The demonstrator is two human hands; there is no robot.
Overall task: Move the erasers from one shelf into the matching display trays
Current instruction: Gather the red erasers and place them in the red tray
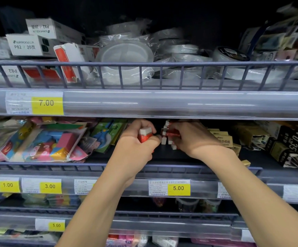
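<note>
A: Erasers — where are they sitting?

B: On the middle shelf (180, 155), just under the clear price rail (162, 104). One red-and-white eraser (145, 134) is sitting in the left hand (137, 139), whose fingers are curling tightly around it. A cluster of red-and-white erasers (169, 135) is lying below the rail's middle, and the right hand (192, 138) is closing over it.

A: Is the right hand actually gripping them?

B: Its fingers are bending around the cluster and touching it, but I cannot tell whether they are lifting it or just pressing on it.

A: What is lying around the hands?

B: Below the rail's left part, colourful packets (43, 141) are leaning in a heap. Below its right part, tan boxes (223, 138) are lying just beside the right hand, and black boxes (291, 145) are sitting further along.
</note>
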